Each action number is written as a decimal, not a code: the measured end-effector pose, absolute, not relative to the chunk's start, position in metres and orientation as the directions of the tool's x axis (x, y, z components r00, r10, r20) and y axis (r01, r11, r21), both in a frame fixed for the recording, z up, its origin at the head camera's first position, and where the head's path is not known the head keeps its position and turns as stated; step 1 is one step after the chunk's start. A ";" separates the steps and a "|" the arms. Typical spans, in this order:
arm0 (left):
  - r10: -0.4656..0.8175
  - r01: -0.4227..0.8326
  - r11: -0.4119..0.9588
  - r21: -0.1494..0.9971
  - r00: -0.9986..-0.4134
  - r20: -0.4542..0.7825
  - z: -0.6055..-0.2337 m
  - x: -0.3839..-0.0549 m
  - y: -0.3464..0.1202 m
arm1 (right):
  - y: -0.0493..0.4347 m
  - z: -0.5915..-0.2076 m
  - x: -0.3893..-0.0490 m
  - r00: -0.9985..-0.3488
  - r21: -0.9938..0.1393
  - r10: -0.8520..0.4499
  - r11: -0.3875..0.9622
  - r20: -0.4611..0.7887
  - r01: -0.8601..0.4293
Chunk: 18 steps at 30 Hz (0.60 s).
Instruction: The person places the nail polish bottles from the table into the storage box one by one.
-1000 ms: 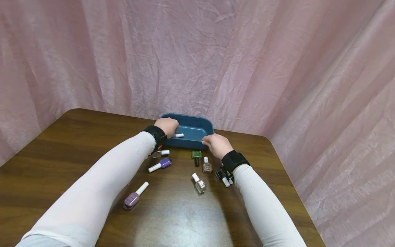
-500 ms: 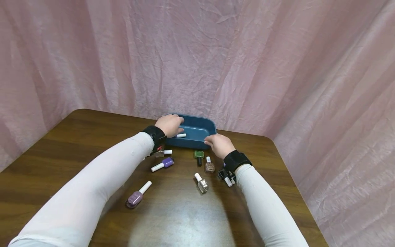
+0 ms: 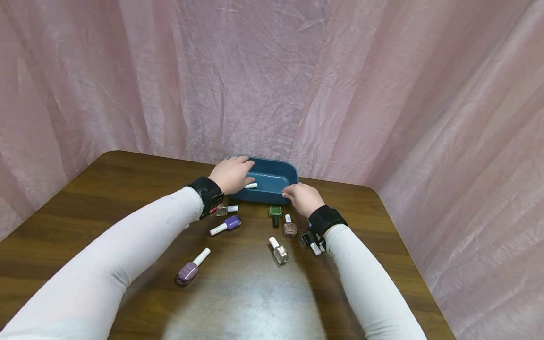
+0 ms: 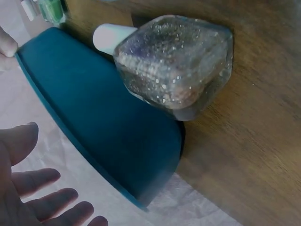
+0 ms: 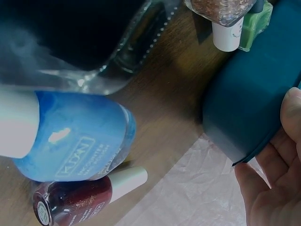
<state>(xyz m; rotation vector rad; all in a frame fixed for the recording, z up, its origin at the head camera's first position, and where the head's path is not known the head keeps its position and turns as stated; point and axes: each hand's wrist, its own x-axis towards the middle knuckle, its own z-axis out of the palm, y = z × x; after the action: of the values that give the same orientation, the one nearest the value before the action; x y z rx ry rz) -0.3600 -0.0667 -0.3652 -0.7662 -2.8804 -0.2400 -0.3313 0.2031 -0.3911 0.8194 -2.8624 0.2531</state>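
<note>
A blue plastic bin stands at the back of the table, with a white cap showing inside; what it belongs to is hidden. My left hand is over the bin's left end, its fingers apart and holding nothing, as the left wrist view also shows. At the right front corner, my right hand pinches the bin's rim between thumb and fingers. Below my left wrist lies a glitter nail polish bottle. Beside my right wrist are a dark bottle, a blue one and a dark red one.
More nail polish lies on the wooden table: green, brown glitter, silver, violet and mauve. A pink curtain hangs close behind the table's back edge.
The left hand's curled fingers have spread apart beside the white cap, which stays in the bin. That hand has since drawn slightly left. My right hand keeps its grip on the rim.
</note>
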 end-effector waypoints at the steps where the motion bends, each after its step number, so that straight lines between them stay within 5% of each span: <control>1: 0.481 0.506 0.855 0.113 -0.855 0.192 -0.365 -0.359 -0.068 | 0.203 -0.391 -0.332 -0.838 -0.122 -0.510 0.835 0.193 -0.536; 18: 0.574 0.609 0.792 0.038 -0.764 0.294 -0.363 -0.315 -0.083 | 0.206 -0.394 -0.335 -0.839 -0.129 -0.511 0.833 0.188 -0.537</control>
<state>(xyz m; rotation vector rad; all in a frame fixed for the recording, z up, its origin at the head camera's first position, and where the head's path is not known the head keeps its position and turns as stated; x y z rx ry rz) -0.3151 -0.0833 -0.3626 -0.9147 -2.7150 -0.1902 -0.3349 0.2055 -0.3943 0.8248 -2.8673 0.2660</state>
